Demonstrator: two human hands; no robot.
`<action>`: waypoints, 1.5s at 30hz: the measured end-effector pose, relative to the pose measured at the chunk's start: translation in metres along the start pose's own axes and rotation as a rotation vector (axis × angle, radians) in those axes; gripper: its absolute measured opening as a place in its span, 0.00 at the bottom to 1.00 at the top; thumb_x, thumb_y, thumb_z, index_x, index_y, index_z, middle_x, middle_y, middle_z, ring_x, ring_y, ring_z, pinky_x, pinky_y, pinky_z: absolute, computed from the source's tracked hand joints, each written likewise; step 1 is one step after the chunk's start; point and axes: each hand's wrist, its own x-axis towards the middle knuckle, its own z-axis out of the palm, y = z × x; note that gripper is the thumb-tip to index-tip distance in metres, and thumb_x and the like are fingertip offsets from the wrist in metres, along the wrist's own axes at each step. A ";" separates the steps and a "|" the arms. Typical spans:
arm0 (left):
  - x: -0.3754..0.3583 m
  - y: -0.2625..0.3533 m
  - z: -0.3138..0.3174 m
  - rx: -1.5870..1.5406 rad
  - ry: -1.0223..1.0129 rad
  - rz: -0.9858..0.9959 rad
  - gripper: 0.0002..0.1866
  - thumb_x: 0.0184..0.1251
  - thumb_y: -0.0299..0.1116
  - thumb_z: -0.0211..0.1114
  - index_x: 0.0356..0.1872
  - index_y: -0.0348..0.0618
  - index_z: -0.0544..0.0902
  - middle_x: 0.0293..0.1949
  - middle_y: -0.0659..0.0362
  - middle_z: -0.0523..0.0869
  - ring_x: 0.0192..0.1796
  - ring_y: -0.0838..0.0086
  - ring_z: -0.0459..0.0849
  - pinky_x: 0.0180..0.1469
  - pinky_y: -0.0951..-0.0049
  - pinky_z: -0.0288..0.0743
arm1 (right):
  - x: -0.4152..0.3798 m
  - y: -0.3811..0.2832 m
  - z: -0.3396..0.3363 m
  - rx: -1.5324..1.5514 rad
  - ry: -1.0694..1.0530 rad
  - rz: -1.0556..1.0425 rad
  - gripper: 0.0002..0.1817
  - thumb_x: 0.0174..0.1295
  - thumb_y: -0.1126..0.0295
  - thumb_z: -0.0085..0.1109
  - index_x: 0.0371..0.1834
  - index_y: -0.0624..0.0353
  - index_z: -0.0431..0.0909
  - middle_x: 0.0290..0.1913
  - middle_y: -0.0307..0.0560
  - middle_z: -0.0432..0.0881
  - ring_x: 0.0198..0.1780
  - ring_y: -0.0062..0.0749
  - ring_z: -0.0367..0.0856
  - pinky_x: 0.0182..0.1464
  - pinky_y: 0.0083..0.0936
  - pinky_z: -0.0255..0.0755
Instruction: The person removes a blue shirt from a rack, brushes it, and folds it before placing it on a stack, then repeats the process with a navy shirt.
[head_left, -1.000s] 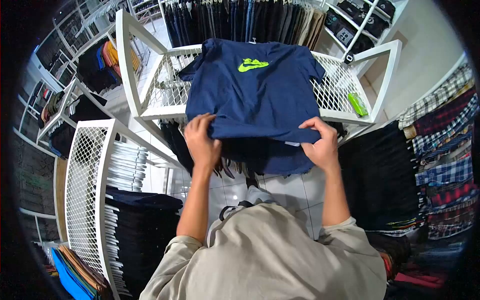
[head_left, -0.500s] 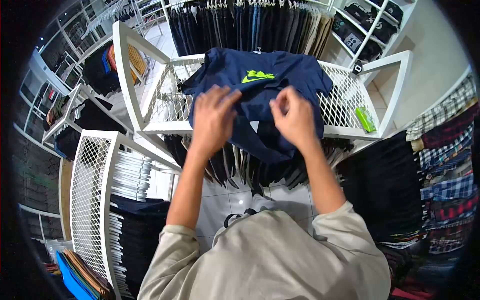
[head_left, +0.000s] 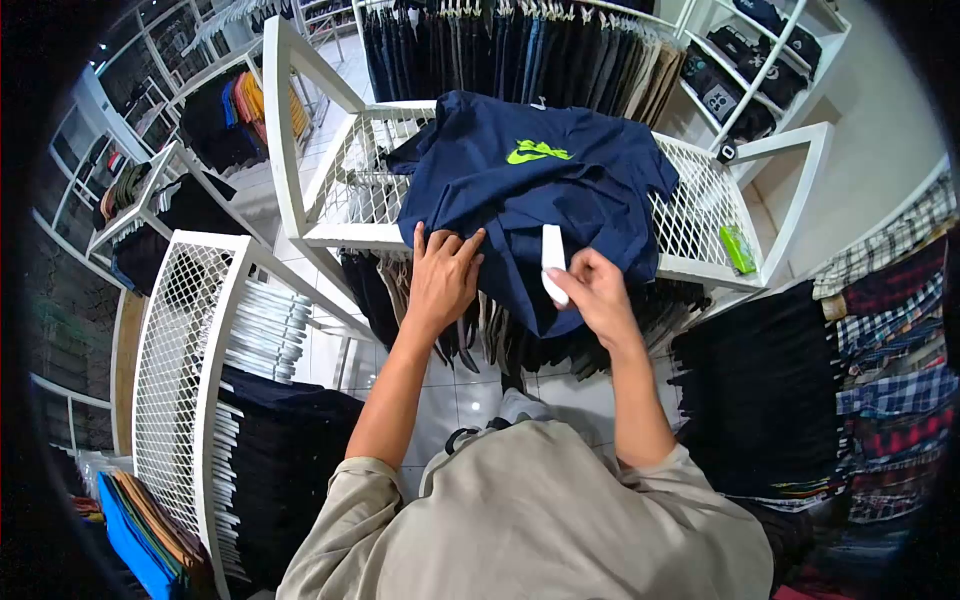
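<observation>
Two-handed at the navy T-shirt (head_left: 590, 205), rumpled just beyond and beneath both hands, over the white mesh rack (head_left: 360, 236). Left hand (head_left: 443, 278) open, flat on cloth; right hand (head_left: 602, 298) nearly closed, pinching a white strip (head_left: 553, 268). Probably light, limp, easily creased; best held by both shoulders. Bounded by upright frames outside each hand; roomier toward the body.

Clothing shop, racked trousers (head_left: 520, 60), hung plaid shirts (head_left: 895, 390), apparently folded stock (head_left: 735, 75)
</observation>
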 end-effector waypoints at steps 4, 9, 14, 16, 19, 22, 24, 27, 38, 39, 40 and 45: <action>-0.003 -0.003 0.003 -0.015 0.007 0.004 0.21 0.69 0.32 0.64 0.63 0.45 0.82 0.42 0.53 0.82 0.55 0.58 0.80 0.77 0.41 0.53 | -0.061 -0.022 -0.043 -0.031 -0.047 0.058 0.14 0.64 0.76 0.71 0.32 0.56 0.71 0.29 0.31 0.75 0.32 0.12 0.75 0.34 0.15 0.69; -0.014 -0.008 0.005 -0.085 0.025 0.015 0.23 0.68 0.30 0.66 0.64 0.41 0.80 0.45 0.51 0.85 0.62 0.57 0.80 0.78 0.41 0.51 | -0.120 -0.020 -0.089 0.023 -0.028 0.130 0.12 0.64 0.78 0.70 0.37 0.55 0.72 0.33 0.32 0.79 0.34 0.13 0.78 0.36 0.15 0.72; -0.027 -0.005 0.004 -0.120 0.129 0.052 0.20 0.67 0.31 0.66 0.60 0.40 0.82 0.42 0.51 0.87 0.58 0.55 0.82 0.75 0.45 0.59 | -0.149 -0.009 -0.105 0.012 -0.149 0.205 0.23 0.64 0.81 0.66 0.62 0.63 0.73 0.43 0.46 0.87 0.43 0.21 0.84 0.46 0.19 0.76; -0.039 0.011 -0.001 -0.204 0.112 -0.084 0.18 0.68 0.33 0.67 0.58 0.41 0.84 0.41 0.52 0.87 0.56 0.55 0.83 0.70 0.48 0.63 | -0.151 0.000 -0.103 -0.074 -0.244 0.258 0.36 0.63 0.82 0.67 0.76 0.65 0.65 0.45 0.49 0.88 0.44 0.24 0.85 0.49 0.22 0.77; -0.060 0.050 0.013 -0.615 0.064 -0.404 0.15 0.71 0.40 0.67 0.49 0.39 0.88 0.37 0.51 0.90 0.44 0.60 0.88 0.51 0.62 0.78 | -0.134 0.038 -0.084 -0.169 -0.408 0.312 0.28 0.63 0.80 0.70 0.66 0.65 0.71 0.43 0.46 0.87 0.44 0.23 0.85 0.48 0.20 0.77; -0.072 0.069 0.060 -1.160 -0.142 -0.559 0.23 0.75 0.45 0.66 0.56 0.32 0.84 0.40 0.52 0.91 0.44 0.73 0.88 0.49 0.73 0.79 | -0.112 0.070 -0.052 -0.127 -0.491 0.372 0.20 0.63 0.78 0.71 0.53 0.61 0.71 0.41 0.45 0.87 0.43 0.25 0.86 0.44 0.25 0.80; -0.068 0.073 0.061 -1.249 -0.181 -0.590 0.19 0.75 0.41 0.67 0.52 0.32 0.84 0.37 0.57 0.90 0.38 0.75 0.86 0.43 0.72 0.78 | -0.103 0.082 -0.031 -0.165 -0.482 0.420 0.21 0.61 0.77 0.73 0.54 0.61 0.72 0.40 0.46 0.87 0.41 0.26 0.87 0.41 0.27 0.82; -0.069 0.067 0.048 -1.189 -0.173 -0.634 0.13 0.74 0.35 0.67 0.45 0.33 0.83 0.33 0.58 0.89 0.33 0.74 0.84 0.39 0.69 0.77 | -0.093 0.087 -0.012 -0.376 -0.493 0.345 0.22 0.59 0.75 0.75 0.54 0.63 0.77 0.42 0.48 0.88 0.41 0.27 0.88 0.42 0.27 0.82; -0.171 -0.054 -0.103 -0.524 0.015 -0.650 0.10 0.81 0.37 0.56 0.53 0.47 0.80 0.45 0.53 0.83 0.53 0.59 0.79 0.73 0.48 0.55 | -0.050 0.013 0.055 -1.059 0.044 -0.673 0.22 0.73 0.63 0.58 0.68 0.53 0.78 0.74 0.55 0.69 0.75 0.55 0.64 0.75 0.48 0.53; -0.181 -0.060 -0.120 -0.450 0.004 -0.651 0.11 0.82 0.38 0.54 0.55 0.48 0.79 0.46 0.55 0.83 0.54 0.60 0.78 0.78 0.43 0.45 | -0.047 0.016 0.064 -1.101 -0.039 -0.713 0.20 0.76 0.64 0.54 0.68 0.54 0.79 0.67 0.56 0.76 0.69 0.53 0.71 0.71 0.44 0.60; -0.197 -0.071 -0.120 -0.489 0.053 -0.693 0.13 0.83 0.41 0.53 0.57 0.49 0.78 0.49 0.57 0.82 0.56 0.59 0.78 0.80 0.39 0.32 | -0.039 0.024 0.066 -0.933 -0.270 -0.549 0.19 0.78 0.63 0.51 0.67 0.55 0.79 0.62 0.54 0.80 0.60 0.47 0.76 0.64 0.40 0.67; -0.261 -0.098 -0.133 -0.371 0.129 -0.863 0.17 0.81 0.42 0.56 0.64 0.49 0.77 0.63 0.52 0.79 0.71 0.55 0.73 0.82 0.46 0.40 | -0.040 0.069 0.110 -0.313 -0.771 0.220 0.22 0.82 0.59 0.46 0.69 0.61 0.75 0.43 0.39 0.84 0.31 0.13 0.72 0.33 0.11 0.66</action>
